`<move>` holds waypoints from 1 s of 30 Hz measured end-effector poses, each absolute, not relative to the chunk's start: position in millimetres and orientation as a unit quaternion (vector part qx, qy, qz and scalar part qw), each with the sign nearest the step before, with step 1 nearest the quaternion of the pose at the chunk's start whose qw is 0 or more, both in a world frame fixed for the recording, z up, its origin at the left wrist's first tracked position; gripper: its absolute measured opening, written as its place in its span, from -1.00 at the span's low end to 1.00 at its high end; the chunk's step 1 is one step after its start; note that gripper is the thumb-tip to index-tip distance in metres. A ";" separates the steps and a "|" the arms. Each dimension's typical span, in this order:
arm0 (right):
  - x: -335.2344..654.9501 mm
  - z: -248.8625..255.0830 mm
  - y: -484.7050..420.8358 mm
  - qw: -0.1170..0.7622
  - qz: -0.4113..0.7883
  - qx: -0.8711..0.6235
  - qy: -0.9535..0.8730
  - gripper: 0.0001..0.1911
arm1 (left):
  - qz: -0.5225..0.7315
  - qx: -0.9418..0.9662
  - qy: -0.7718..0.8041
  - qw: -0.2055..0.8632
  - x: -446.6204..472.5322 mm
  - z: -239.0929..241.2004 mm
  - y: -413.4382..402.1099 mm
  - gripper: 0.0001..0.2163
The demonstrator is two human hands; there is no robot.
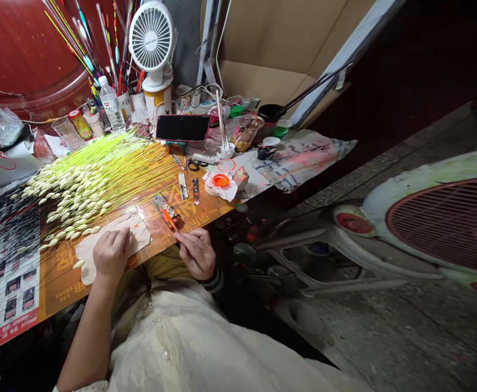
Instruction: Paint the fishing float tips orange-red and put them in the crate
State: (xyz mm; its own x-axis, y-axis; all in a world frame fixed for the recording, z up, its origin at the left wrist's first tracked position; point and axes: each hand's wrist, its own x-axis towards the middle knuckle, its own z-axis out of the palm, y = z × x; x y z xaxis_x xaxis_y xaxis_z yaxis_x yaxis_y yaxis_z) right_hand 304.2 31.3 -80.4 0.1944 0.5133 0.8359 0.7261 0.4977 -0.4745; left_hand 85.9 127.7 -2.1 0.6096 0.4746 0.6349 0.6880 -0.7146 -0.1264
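You've got your left hand (111,253) open, flat on crumpled beige paper (113,237) at the desk's (64,286) front edge; your right hand (197,253) pinches a thin dark stick (196,263); white-tipped yellow-green floats (73,190) fan out beside.

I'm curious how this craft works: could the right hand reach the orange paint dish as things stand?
Probably yes. The right hand, holding a thin orange-tipped stick, is close by, and the orange paint dish sits ahead of it on crumpled tissue. Nothing tall seems to stand between them, though it means stretching forward.
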 end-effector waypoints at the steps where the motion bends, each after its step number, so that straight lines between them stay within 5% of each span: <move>1: 304.4 -80.3 31.1 0.596 -0.089 -0.492 -0.628 -0.35 | -0.293 -0.879 -0.331 0.181 86.0 -1.9 127.6 -0.90; 30: 296.5 -74.2 27.8 0.582 -0.094 -0.500 -0.634 -0.32 | -0.282 -0.879 -0.347 0.164 83.6 -6.4 125.8 -0.87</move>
State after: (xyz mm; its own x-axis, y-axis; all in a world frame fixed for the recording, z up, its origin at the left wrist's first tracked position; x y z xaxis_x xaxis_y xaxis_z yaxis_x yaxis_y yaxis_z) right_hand 296.5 27.8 -74.2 0.1775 0.5244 0.8327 0.7436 0.4828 -0.4626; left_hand 83.6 125.8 -6.4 0.6001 0.5186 0.6091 0.7034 -0.7047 -0.0930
